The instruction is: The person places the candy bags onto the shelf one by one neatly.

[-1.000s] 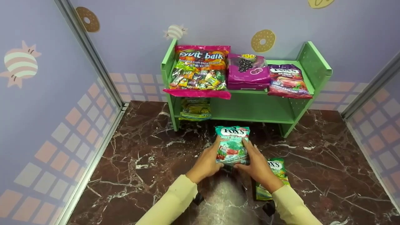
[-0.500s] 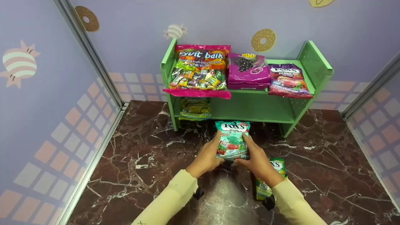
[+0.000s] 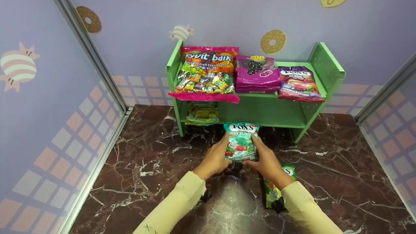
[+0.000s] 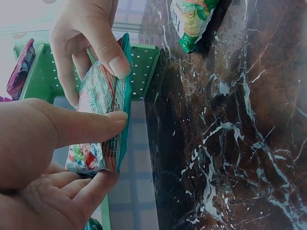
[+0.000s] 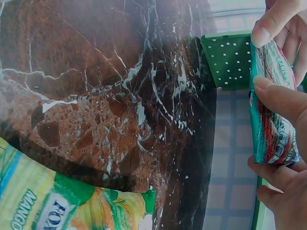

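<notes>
A teal Fox's Mint Blossom candy bag [image 3: 241, 143] is held up in front of the green shelf. My left hand [image 3: 215, 160] grips its left side and my right hand [image 3: 267, 160] its right side. In the left wrist view both thumbs [image 4: 91, 128] press the bag's lower edge, and fingers wrap its far side. The right wrist view shows the same candy bag [image 5: 273, 117] edge-on, clear of the marble surface. Beneath my right forearm lies a green-yellow Fox's candy bag [image 3: 272, 191], partly hidden; its label reads mango in the right wrist view.
The green two-tier shelf [image 3: 260, 110] stands against the back wall. Its top tier carries a Fruit Baik bag [image 3: 208, 71], a purple packet [image 3: 258, 74] and a Fox's Berries bag [image 3: 300, 84]. A yellow-green bag [image 3: 202, 113] sits at lower left. Patterned walls enclose the sides.
Both hands have moved the Mint Blossom bag a little farther forward, closer to the shelf's lower tier. The grip on it looks the same.
</notes>
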